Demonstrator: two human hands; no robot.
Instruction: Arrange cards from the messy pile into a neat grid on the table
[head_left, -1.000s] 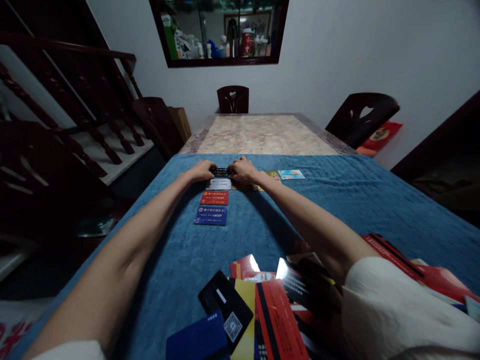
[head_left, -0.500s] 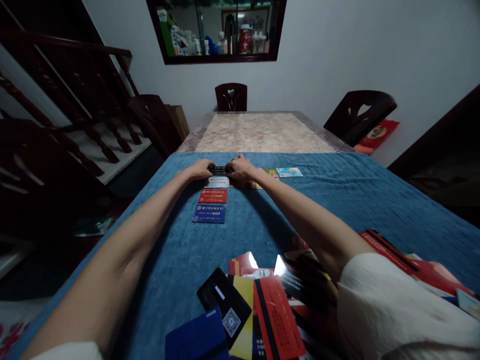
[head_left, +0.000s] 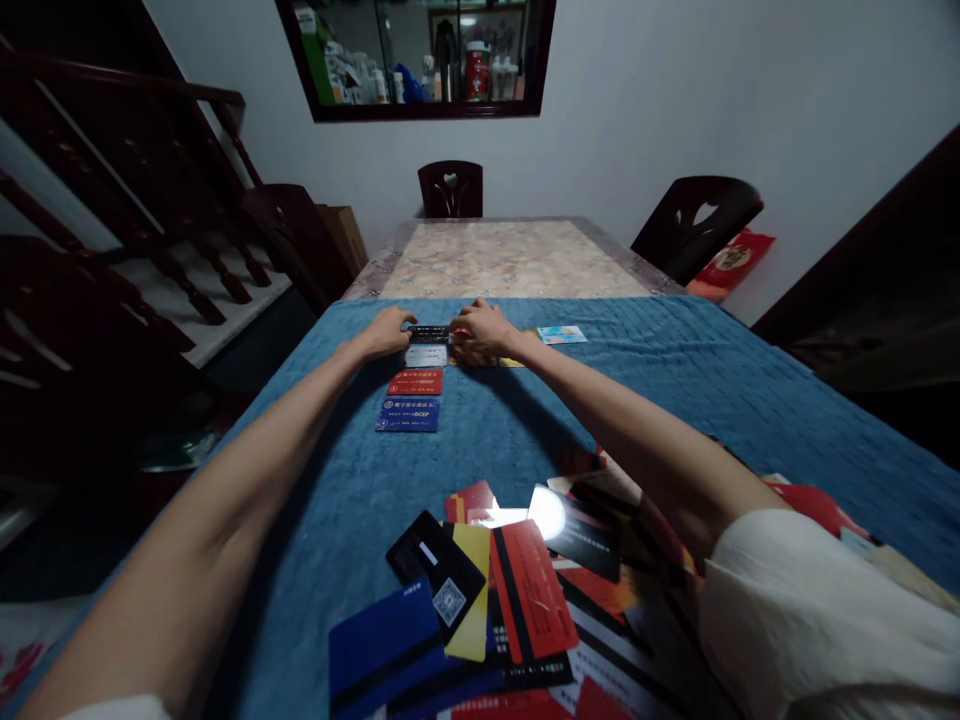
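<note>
Near frame center, my left hand and right hand curl partly at either end of a black card; I cannot tell whether they grip it.

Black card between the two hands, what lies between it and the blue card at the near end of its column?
In the head view, a pale card, then a red card nearer the blue card.

"What can you read?"
"On the blue card nearest me in its column, DCEP and a circled 4; on the red card just beyond, DCEP again."
"Other signs?"
"A QR code on a black card; I can't make out other print."
</note>
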